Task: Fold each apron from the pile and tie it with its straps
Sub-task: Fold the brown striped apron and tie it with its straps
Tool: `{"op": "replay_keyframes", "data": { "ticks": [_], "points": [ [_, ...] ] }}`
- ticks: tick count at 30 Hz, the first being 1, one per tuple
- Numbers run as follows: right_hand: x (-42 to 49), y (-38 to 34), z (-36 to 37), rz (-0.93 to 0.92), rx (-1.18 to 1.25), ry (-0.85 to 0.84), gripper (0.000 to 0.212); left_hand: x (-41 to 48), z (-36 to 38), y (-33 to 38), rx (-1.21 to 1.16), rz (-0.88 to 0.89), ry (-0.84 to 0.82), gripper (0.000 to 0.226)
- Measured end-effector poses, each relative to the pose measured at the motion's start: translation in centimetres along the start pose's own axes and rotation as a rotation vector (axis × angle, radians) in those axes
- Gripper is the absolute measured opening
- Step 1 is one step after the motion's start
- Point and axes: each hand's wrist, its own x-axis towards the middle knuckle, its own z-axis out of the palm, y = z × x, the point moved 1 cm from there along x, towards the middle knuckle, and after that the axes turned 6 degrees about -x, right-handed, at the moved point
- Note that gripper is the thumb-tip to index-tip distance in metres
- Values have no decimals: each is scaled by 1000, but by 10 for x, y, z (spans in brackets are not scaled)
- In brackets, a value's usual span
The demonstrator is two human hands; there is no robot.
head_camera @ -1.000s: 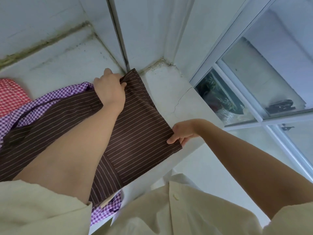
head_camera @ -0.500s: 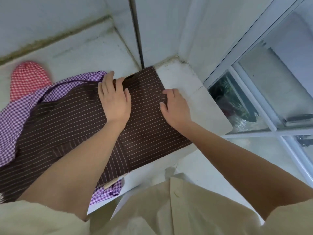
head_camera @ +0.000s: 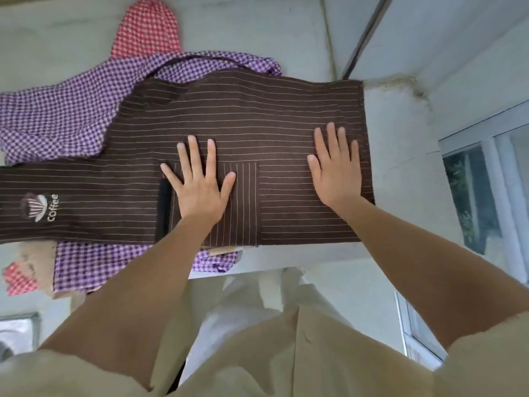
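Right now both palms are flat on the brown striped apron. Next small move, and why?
Probably: left hand takes the logo end and folds it over toward the right hand. Both hands lie open on the apron, its body looks smooth, and that end sticks out flat, unfolded.

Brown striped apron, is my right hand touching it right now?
Touching. The head view shows the right hand lying flat, palm down, on the brown striped apron near its right edge, fingers straight.
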Motion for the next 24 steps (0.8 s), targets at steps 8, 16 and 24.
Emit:
{"op": "replay_keyframes", "data": {
  "ticks": [8,16,24],
  "points": [
    [11,-58,-36,71,167,110,63,11,-23,-6,-153,78,96,59],
    [32,-122,-36,-145,242,34,56,65,-63,-48,-299,-11,363,37],
    [39,-133,-43,-33,254,111,63,156,-84,-102,-480,-521,-14,51]
  ]
}}
